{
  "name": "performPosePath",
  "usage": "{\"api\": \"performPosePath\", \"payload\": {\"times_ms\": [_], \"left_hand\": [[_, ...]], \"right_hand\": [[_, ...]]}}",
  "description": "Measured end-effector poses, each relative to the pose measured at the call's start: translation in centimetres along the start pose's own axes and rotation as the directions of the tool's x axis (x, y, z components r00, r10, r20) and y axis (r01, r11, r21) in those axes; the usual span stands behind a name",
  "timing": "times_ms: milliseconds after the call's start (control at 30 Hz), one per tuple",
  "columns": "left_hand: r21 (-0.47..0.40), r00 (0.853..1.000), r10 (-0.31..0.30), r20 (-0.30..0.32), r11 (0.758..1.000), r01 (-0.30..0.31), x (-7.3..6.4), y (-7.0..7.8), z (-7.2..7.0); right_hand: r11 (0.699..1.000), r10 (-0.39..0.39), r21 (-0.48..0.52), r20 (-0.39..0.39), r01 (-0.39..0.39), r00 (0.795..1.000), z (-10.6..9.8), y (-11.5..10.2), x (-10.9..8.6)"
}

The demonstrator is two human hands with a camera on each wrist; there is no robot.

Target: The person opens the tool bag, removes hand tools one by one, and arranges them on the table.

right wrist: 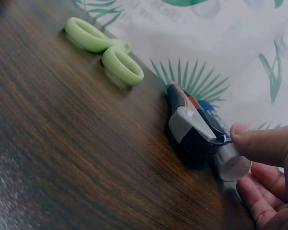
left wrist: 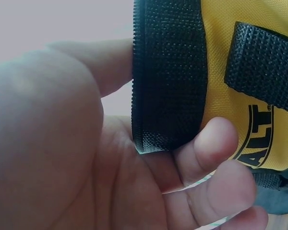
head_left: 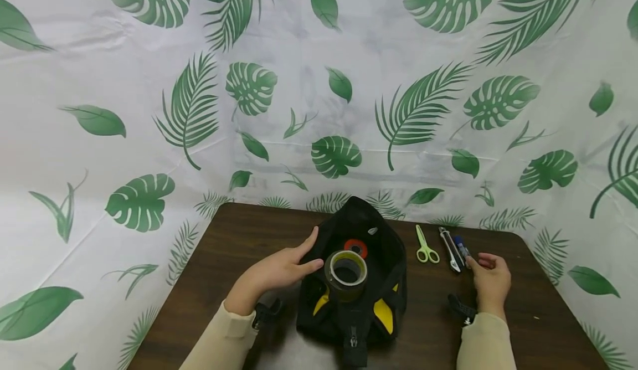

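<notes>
In the head view my left hand (head_left: 279, 270) is at the left rim of a black and yellow tool bag (head_left: 384, 314). The left wrist view shows its thumb and fingers on either side of the zippered edge (left wrist: 168, 72), pinching it. A wide roll of tape (head_left: 331, 273) and a red ring-shaped roll (head_left: 362, 250) show within the bag's mouth. At the right, my right hand (head_left: 490, 284) pinches the near end of a blue-capped marker (right wrist: 233, 165) between thumb and fingers. Beside the marker lies a utility knife (head_left: 451, 250), close to my thumb.
Light green scissors (head_left: 426, 251) lie between the bag and the knife. The dark wooden table (head_left: 249, 237) ends at a white leaf-patterned sheet (head_left: 299, 109) behind and at both sides. A strap with a zipper pull (head_left: 355, 342) hangs at the bag's front.
</notes>
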State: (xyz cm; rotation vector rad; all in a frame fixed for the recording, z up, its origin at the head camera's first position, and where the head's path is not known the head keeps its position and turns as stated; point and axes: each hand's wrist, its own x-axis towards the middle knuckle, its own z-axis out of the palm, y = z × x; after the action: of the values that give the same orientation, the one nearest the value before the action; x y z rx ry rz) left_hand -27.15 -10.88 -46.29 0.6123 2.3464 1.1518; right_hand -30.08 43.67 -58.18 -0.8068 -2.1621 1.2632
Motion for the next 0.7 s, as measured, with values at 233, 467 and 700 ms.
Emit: {"api": "performPosePath", "payload": {"times_ms": [233,467,700], "left_hand": [[0.009,1.0,0.001,0.0,1.0,-0.001,0.2,0.1,-0.2],[0.028,1.0,0.009,-0.01,1.0,-0.009,0.1,0.1,0.1],[0.021,1.0,0.011,-0.014,1.0,-0.011,0.0,-0.3,0.6]], "right_hand": [[0.873,0.032,0.488,-0.09,0.017,0.995,0.1,0.2,0.5],[0.46,0.065,0.887,-0.076,0.037,0.995,-0.3,0.1,0.6],[-0.196,0.018,0.963,0.192,-0.185,0.981,-1.2,0.7,0.4]]}}
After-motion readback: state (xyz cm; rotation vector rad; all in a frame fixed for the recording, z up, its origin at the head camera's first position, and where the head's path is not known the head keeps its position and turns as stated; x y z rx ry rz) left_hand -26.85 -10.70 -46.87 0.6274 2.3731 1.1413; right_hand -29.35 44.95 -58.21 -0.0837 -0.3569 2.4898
